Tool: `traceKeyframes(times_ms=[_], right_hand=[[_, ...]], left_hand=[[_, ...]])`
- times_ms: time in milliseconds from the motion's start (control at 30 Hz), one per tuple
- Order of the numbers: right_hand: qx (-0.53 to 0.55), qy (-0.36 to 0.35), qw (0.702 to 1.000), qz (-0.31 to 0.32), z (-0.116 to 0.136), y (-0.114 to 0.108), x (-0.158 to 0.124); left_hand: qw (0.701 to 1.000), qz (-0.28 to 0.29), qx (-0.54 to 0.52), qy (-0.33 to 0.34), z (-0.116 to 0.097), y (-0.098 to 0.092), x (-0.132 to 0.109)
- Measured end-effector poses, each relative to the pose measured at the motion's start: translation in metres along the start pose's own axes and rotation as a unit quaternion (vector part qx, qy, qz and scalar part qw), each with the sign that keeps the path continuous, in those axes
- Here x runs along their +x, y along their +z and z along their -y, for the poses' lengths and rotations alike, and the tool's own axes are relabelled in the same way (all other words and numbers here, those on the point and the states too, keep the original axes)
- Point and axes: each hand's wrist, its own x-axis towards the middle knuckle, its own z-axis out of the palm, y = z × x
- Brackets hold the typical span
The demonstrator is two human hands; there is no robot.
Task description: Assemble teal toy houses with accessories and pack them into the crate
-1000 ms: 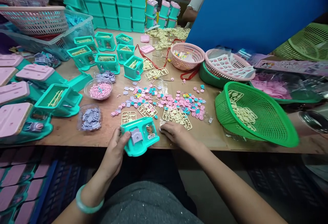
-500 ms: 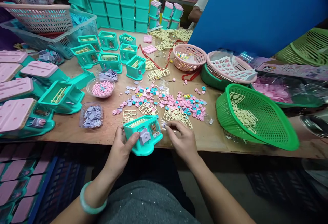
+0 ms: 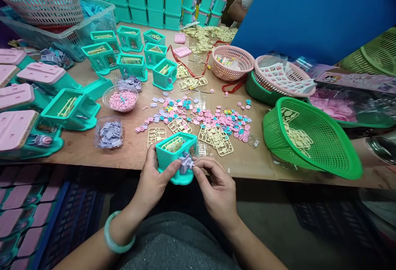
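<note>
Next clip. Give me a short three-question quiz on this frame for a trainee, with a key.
1. True or false: the left hand grips the teal toy box.
2. What does the right hand pinch? A. the lilac part on the box front; B. a pink disc; C. a sticker sheet.
3. Fill in: the tilted green basket holds cream-coloured ____.
Key: 1 true; 2 A; 3 part frames.
</note>
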Motion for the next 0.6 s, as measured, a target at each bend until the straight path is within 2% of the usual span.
traceKeyframes(times_ms=[433,600], right_hand=[[-0.044,-0.013,0.999,-0.012,0.0029,0.0008,-0.0084],[-0.102,-0.048,0.994,-0.013,0.0082,-0.0020,-0.0086]], left_hand=[[1.000,0.000,-0.003,-0.010,0.0042,0.0010,-0.0044],[1.000,-0.006,0.022,-0.006,0.0068,-0.0012,-0.0053]])
